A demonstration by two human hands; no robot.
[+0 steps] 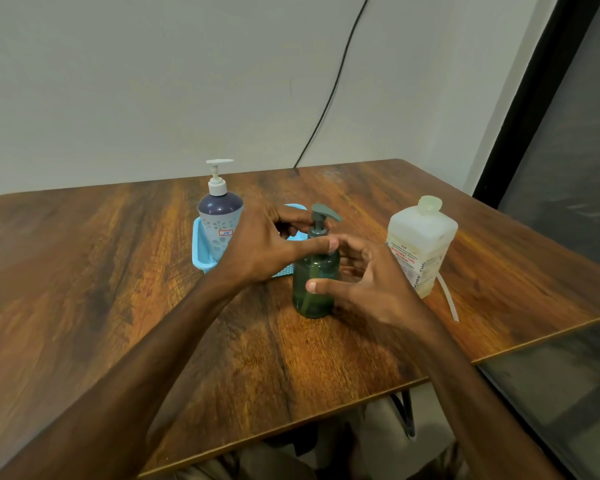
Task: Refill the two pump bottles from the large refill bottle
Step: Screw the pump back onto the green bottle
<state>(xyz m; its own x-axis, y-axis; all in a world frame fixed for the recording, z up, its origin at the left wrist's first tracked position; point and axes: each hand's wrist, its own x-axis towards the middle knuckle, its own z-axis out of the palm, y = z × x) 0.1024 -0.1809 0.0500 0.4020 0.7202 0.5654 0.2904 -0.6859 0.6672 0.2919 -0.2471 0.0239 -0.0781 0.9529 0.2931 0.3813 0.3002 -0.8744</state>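
Your translucent green plastic pump bottle [314, 289] stands upright at table centre on the dark-grained wooden table [118, 271]. Your left hand [260, 244] curls at its grey pump collar; whether the fingers grip it I cannot tell. Your right hand [368, 282] is spread loosely around the body, thumb touching the front. At 11 o'clock, a white-pumped purple bottle [219, 220] sits in a light-blue perforated plastic tray [200, 251], partly hidden. At 3 o'clock stands the uncapped, cloudy-white square refill bottle [420, 244], label blurred.
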